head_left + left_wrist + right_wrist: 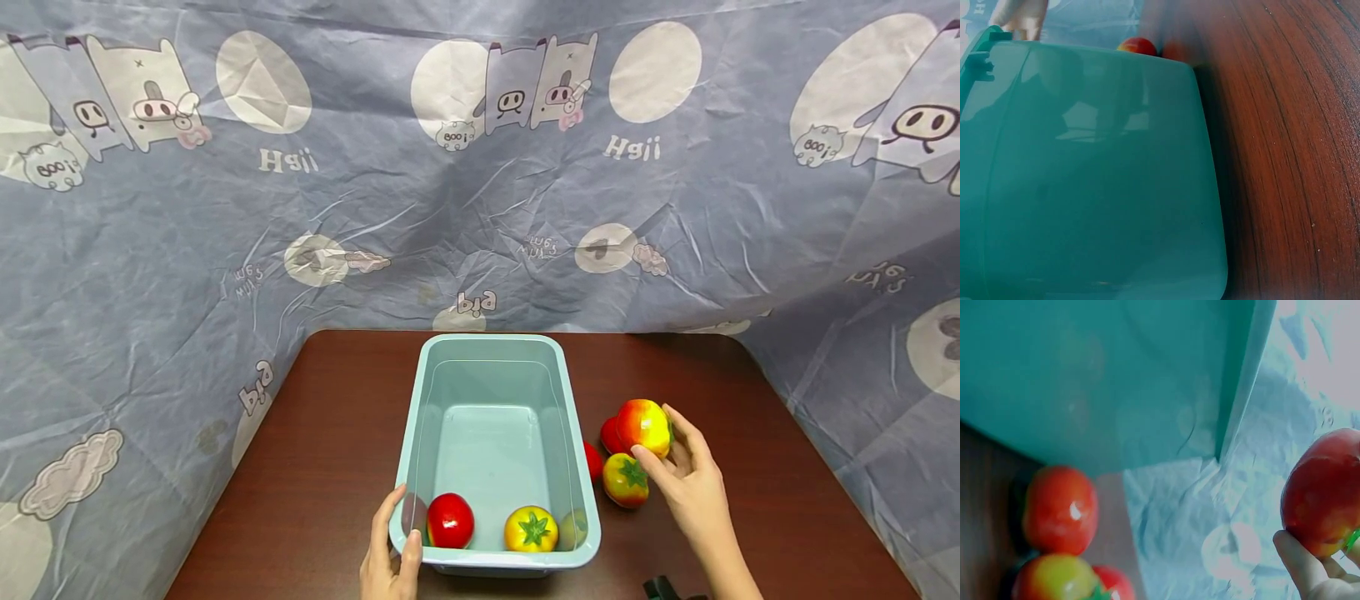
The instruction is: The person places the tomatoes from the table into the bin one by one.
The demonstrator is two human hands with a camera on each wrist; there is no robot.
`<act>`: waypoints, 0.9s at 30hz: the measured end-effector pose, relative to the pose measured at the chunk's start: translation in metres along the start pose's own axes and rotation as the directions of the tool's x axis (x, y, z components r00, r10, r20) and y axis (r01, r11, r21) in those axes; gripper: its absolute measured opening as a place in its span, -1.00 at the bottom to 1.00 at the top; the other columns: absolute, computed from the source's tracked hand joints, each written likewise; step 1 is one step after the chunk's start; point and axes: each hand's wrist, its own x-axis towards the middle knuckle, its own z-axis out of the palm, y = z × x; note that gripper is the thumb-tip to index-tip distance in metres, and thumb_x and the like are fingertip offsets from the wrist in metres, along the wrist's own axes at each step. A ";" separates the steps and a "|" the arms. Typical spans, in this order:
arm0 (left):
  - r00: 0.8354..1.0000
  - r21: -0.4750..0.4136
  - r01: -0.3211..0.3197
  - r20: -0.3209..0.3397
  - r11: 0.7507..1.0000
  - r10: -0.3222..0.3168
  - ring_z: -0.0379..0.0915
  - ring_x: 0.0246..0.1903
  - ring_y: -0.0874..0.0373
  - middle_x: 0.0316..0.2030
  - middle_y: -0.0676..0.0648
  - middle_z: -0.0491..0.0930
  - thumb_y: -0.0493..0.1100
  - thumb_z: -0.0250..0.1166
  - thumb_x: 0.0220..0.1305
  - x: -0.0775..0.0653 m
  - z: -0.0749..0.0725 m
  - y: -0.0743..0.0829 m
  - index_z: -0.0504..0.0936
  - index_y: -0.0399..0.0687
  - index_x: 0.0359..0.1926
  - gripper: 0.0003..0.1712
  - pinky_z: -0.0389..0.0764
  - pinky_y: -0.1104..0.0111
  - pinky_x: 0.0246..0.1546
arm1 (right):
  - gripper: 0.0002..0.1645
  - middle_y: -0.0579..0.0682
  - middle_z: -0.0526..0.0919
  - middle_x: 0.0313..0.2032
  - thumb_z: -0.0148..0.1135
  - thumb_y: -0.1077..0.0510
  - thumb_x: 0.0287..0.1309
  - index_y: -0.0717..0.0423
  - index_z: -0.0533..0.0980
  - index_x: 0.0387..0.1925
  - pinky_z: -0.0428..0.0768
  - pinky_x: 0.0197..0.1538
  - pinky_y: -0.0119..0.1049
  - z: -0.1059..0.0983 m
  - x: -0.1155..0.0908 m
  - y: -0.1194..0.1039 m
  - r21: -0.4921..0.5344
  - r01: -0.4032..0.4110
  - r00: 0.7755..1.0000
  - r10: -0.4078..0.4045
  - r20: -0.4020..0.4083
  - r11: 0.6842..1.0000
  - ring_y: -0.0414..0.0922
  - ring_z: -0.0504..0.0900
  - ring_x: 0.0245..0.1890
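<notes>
My right hand (693,483) pinches a red-and-yellow toy tomato (643,425) between thumb and fingers, above the table to the right of a pale blue-green plastic bin (411,433). In the right wrist view the held tomato (1322,494) looks mostly red, its green leaves toward the palm. At the bin's near left corner, my left hand (390,554) grips the rim, thumb at the front edge and fingers along the side. Inside the bin's near end lie a red tomato (451,521) and a yellow one (531,530) with its leaves up.
Close to the bin's right wall sit more tomatoes: a yellow-green and red one (626,481), a red one (592,461) partly behind the rim, and another red one (611,435) partly covered by the held tomato. A dark brown table (330,433) bears everything, with a printed cloth (375,208) behind.
</notes>
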 end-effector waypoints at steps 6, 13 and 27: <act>1.000 0.007 0.007 0.001 1.000 -0.007 0.57 -0.25 0.28 -0.04 -0.26 0.64 -0.34 0.23 0.21 0.000 0.000 0.000 0.43 -0.01 0.27 -0.42 0.67 0.33 -0.45 | -0.15 -0.23 0.29 0.26 0.32 0.39 0.14 0.18 0.18 0.43 0.48 0.00 -0.70 0.014 -0.003 -0.017 0.031 0.089 0.993 -0.091 0.079 0.996 -0.58 0.42 0.14; 1.000 -0.011 -0.014 -0.012 1.000 0.013 0.56 -0.27 0.35 -0.05 -0.25 0.65 -0.34 0.23 0.21 0.000 -0.001 -0.002 0.45 -0.02 0.26 -0.43 0.65 0.37 -0.47 | -0.13 -0.24 0.32 0.24 0.41 0.33 0.08 0.08 0.25 0.40 0.50 -0.01 -0.67 0.030 -0.009 -0.026 -0.054 0.127 0.983 -0.119 0.140 0.990 -0.59 0.44 0.11; 1.000 0.004 0.013 0.020 1.000 -0.013 0.58 -0.24 0.28 -0.02 -0.25 0.64 -0.30 0.23 0.25 0.000 -0.002 0.001 0.43 0.03 0.29 -0.43 0.67 0.33 -0.44 | 0.02 -0.08 0.48 0.17 0.67 0.14 -0.27 -0.06 0.39 0.32 0.51 -0.02 -0.67 0.061 -0.016 -0.022 -0.322 0.488 0.866 -0.405 0.293 0.811 -0.31 0.48 0.05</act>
